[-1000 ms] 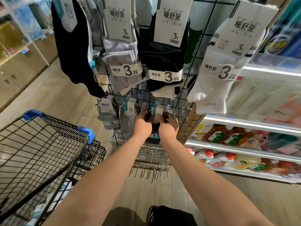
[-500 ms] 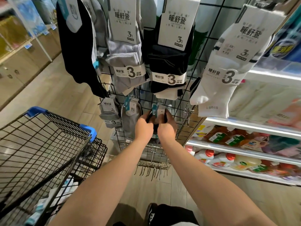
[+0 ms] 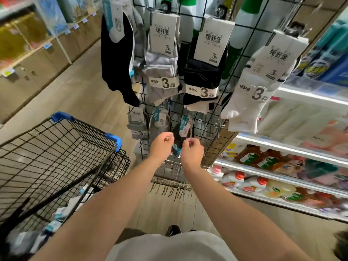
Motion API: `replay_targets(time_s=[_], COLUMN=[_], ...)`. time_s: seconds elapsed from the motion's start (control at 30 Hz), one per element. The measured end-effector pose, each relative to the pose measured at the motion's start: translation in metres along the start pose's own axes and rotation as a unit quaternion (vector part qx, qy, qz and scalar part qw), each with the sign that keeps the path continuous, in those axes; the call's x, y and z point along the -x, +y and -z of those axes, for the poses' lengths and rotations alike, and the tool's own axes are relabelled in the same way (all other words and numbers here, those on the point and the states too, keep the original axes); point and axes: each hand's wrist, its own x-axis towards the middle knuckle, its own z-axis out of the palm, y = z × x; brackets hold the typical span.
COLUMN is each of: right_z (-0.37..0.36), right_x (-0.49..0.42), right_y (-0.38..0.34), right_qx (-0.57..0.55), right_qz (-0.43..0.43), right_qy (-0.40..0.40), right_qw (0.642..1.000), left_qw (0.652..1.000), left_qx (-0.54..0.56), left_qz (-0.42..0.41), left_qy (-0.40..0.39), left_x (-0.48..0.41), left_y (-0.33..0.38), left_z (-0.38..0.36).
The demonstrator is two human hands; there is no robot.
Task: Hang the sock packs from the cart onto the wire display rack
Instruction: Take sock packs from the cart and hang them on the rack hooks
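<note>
A dark sock pack with a teal-and-white card hangs low on the black wire display rack. My left hand and my right hand sit just below it, one on each side, fingers curled in. The pack's lower end drops between them; I cannot tell if either hand still touches it. Two grey packs hang to its left. Larger grey, black and white packs hang above. More packs lie in the wire cart at my left.
A row of bare metal hooks hangs under the rack's bottom edge. Lit shelves with bottles run along the right. Wooden shelving lines the far left across an open strip of floor. The cart's blue-cornered rim is close to my left arm.
Both hands have come down off the dark pack's card and drawn slightly apart; the pack now hangs from the rack above them. My view has pulled back and tilted up.
</note>
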Motion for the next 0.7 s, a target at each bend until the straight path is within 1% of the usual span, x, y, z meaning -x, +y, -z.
replay_targets(time_s=[0.1,0.17,0.23,0.37,0.47,0.53,0.63,0.7], right_z=[-0.013,-0.032,-0.059,-0.123,-0.17,-0.209,-0.261,-0.291], right_x=[0.029,0.052,0.079,0.138,0.182,0.216,0.262,0.286], right_y=[0.005,0.01,0.013,0.014,0.006,0.004,0.005,0.007], right_qx=[0.007,0.039,0.071,0.106,0.148,0.169,0.209,0.235], right_qz=[-0.003,0.013,0.028,0.055,0.105,0.123,0.114,0.099], right_qy=[-0.113,-0.191,-0.254,-0.343,-0.399,-0.43,-0.494,-0.525], right_qw=[0.994,0.981,0.964,0.932,0.899,0.878,0.836,0.812], left_qw=[0.999,0.998,0.997,0.986,0.971,0.954,0.925,0.907], left_qx=[-0.032,-0.05,-0.044,-0.027,0.015,0.059,0.118,0.145], left_qz=[0.003,0.028,0.051,0.105,0.145,0.194,0.275,0.312], left_qy=[-0.002,0.01,0.048,0.125,0.189,0.219,0.233,0.242], left_x=[0.022,0.04,0.063,0.114,0.146,0.167,0.195,0.211], left_y=[-0.025,-0.052,-0.084,-0.145,-0.185,-0.22,-0.271,-0.3], left_z=[0.029,0.055,0.086,0.156,0.203,0.237,0.275,0.29])
